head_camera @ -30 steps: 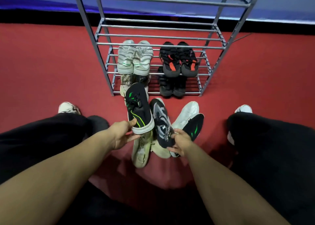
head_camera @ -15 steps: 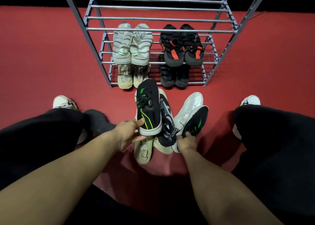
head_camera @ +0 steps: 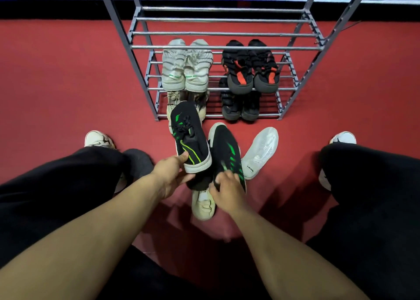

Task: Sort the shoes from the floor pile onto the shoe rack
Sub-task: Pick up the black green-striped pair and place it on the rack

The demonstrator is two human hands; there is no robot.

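Black shoe [head_camera: 189, 138], green stripes, white sole, heel in left hand [head_camera: 169, 174]

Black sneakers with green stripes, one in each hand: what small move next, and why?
Probably lift both black-and-green sneakers together toward the grey metal rack. The left hand grips one by the heel, the right hand grips its mate, and the bare upper shelf looks free for the pair.
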